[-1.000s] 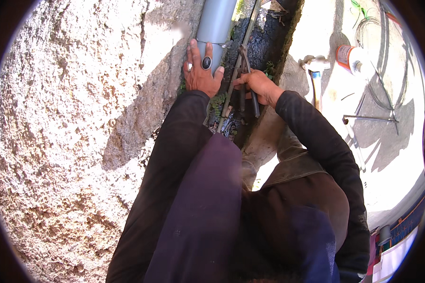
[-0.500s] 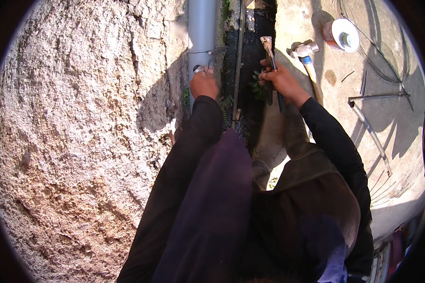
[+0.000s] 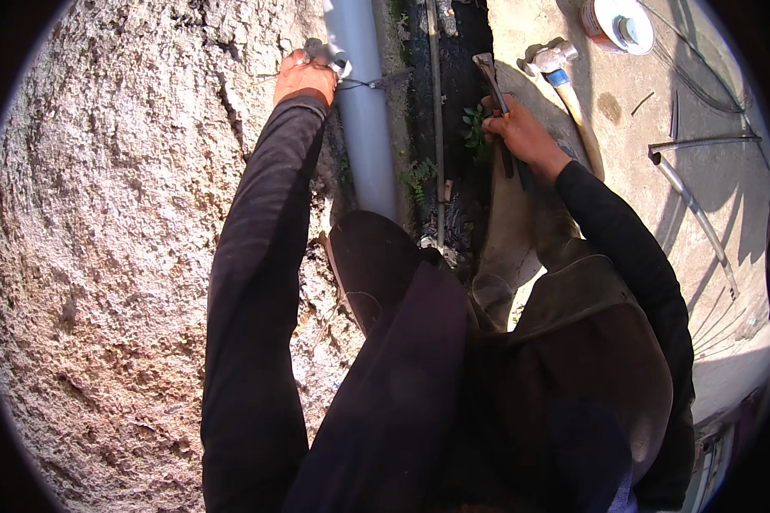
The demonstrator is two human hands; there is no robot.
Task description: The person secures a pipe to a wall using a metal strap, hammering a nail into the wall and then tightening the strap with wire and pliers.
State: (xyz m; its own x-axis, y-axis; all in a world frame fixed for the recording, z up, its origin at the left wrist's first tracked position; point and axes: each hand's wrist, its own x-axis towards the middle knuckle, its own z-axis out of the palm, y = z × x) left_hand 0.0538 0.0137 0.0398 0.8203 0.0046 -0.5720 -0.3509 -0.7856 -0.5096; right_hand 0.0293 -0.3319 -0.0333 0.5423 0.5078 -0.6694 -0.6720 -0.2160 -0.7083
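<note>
Stretching ahead, the pipe [image 3: 368, 145] has the left hand [image 3: 306, 83] close on its left, finger hold unclear; farther off, rightward, the right hand [image 3: 522, 135] grips pliers [image 3: 490, 75].

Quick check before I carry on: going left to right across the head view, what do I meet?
Rough stone wall, left hand, grey pipe, thin rod, pincers in the right hand, hammer, white-topped can, slim grey tube.

L head cam w/ fisheye looks down on nearby grey pipe [image 3: 364, 120].
</note>
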